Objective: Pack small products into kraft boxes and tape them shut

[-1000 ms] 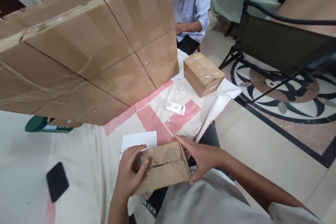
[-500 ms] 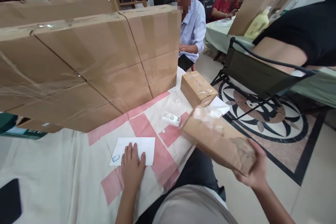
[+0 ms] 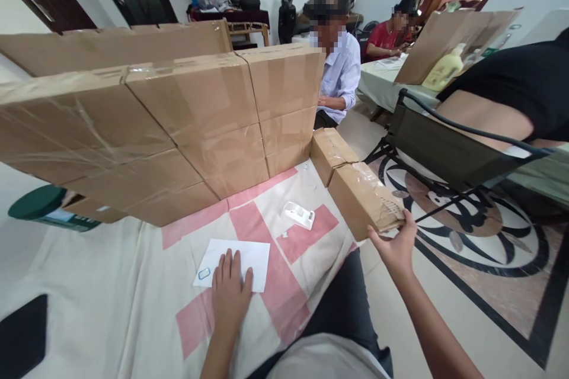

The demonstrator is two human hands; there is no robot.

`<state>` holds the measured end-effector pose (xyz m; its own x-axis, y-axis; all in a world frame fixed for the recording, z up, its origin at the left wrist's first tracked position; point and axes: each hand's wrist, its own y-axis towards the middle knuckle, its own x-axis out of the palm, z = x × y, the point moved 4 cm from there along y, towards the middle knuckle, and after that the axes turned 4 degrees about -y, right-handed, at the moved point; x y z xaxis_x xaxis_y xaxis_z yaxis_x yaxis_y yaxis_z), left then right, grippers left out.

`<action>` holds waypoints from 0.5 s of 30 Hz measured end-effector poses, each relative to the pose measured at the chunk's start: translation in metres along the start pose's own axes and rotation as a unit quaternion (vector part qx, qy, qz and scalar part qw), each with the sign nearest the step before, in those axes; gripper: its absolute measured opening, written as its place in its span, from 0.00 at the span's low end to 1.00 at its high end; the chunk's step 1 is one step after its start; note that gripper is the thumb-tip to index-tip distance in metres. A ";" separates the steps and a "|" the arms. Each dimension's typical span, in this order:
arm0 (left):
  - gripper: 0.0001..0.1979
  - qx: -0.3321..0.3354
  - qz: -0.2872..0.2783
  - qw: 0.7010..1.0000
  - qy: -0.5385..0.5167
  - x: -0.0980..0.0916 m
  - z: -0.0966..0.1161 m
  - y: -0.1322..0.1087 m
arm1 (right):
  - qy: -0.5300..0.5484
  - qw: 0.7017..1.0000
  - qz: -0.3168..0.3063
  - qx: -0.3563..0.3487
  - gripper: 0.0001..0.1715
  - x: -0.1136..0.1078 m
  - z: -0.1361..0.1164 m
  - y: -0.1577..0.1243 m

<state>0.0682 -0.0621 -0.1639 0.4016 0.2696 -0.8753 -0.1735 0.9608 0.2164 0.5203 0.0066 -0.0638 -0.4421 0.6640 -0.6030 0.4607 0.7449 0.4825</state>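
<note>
Brown cardboard box (image 3: 362,198) held at the bench's right edge, left palm on white paper

The box is an oblong carton of plain brown cardboard, its long sides straight and its corners fairly crisp. Clear tape shines across the far part of its top, slightly wrinkled where it catches the light. Towards the near end the top carries a patch of rough, pale hatching, too small to read as print or creasing. The end face is mostly hidden by the hand.

It lies along the right edge of the bench (image 3: 155,314), end to end with a second carton (image 3: 331,145) of the same brown, a dark line marking where the two meet. Whether its underside rests fully on the bench cannot be told.

The right hand (image 3: 395,243) grips the near end, thumb at the left corner and fingers bent round the right one. The left hand (image 3: 232,284) lies palm down, its fingers extended and slightly spread, gripping nothing, over a white sheet of paper (image 3: 256,254). The sheet bears a small rounded outline in blue near its left edge.

Between the sheet and the box sits a small white plastic device (image 3: 299,215), partly over a pink patch of the cloth (image 3: 311,237). A tall cardboard panel (image 3: 200,130), scored by dark seams, stands behind.
</note>
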 end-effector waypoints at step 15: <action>0.29 -0.013 -0.001 1.000 -0.007 0.007 -0.009 0.000 | -0.028 0.995 -0.094 0.019 0.66 0.141 -0.041 0.105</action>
<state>0.0629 -0.0604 -0.1743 0.4135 0.2694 -0.8698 -0.1970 0.9591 0.2034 0.4743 0.1813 -0.0723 -0.4804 0.5083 -0.7147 0.4035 0.8517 0.3344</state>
